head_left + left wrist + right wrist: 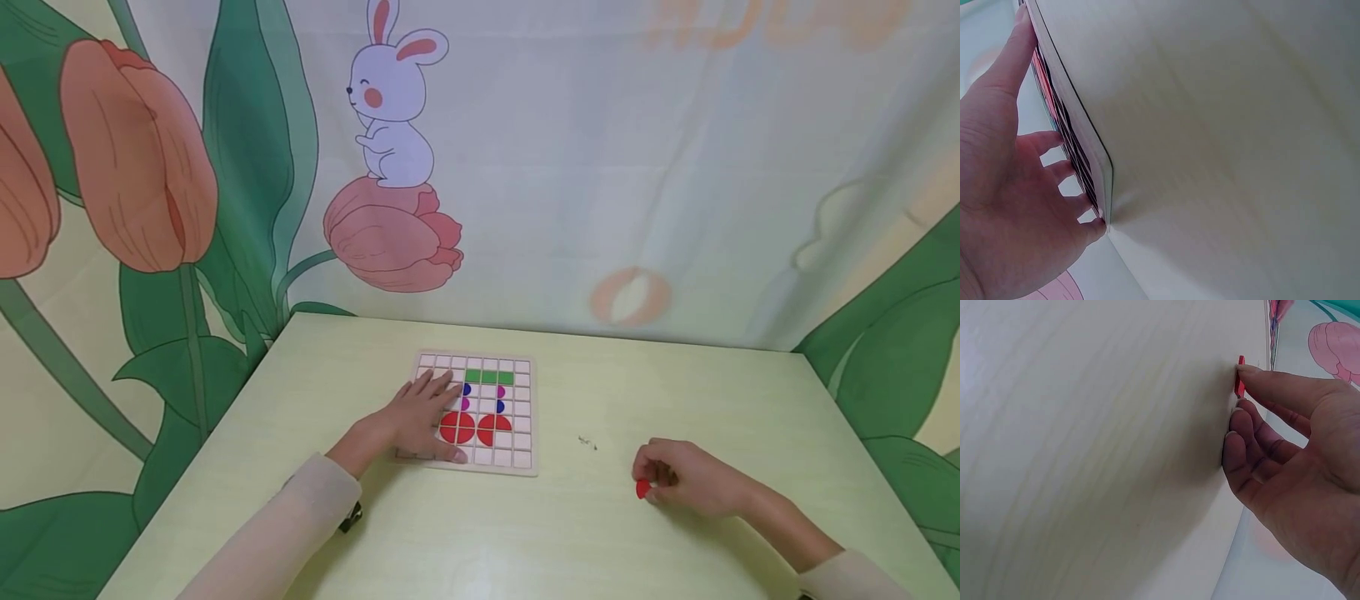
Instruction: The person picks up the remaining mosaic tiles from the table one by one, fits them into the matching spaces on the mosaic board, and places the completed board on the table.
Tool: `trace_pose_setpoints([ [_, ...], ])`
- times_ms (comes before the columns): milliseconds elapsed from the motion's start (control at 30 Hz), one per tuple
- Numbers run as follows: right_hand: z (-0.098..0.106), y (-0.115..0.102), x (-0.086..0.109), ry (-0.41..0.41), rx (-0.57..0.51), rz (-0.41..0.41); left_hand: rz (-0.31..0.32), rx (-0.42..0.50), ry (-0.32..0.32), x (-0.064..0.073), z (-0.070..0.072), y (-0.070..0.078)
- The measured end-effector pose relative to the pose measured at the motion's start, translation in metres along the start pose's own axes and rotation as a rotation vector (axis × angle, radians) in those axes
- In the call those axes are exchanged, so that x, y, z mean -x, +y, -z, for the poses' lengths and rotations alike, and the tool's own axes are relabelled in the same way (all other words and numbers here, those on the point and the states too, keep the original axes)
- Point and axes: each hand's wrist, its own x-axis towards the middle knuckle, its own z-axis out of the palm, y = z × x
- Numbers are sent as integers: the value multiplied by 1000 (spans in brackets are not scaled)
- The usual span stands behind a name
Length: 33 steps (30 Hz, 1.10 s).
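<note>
A square grid board [522, 433] lies on the table with coloured tiles on it. A row of green squares [490, 377] is near its top, with small blue and magenta half-rounds below. Lower down are a full red circle and a second red circle [494, 428] with its lower right quarter white. My left hand [422, 417] rests spread over the board's left side, its fingertips on the surface and its thumb near the front edge. Right of the board, my right hand [693, 479] pinches a small red piece [1240, 376] between thumb and fingers, low over the table.
The pale wooden table [585, 542] runs back to a hanging cloth [570, 167] printed with a rabbit and tulips. A small dark mark [587, 442] shows on the tabletop between the board and my right hand.
</note>
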Motion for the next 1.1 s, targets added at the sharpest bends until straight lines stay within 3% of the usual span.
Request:
trace_pose_setpoints([
  [800, -1, 1, 1, 53, 65, -50, 4, -17, 5, -3, -4, -2],
  [1100, -4, 1, 2, 97, 69, -19, -3, -8, 14, -2, -3, -1],
])
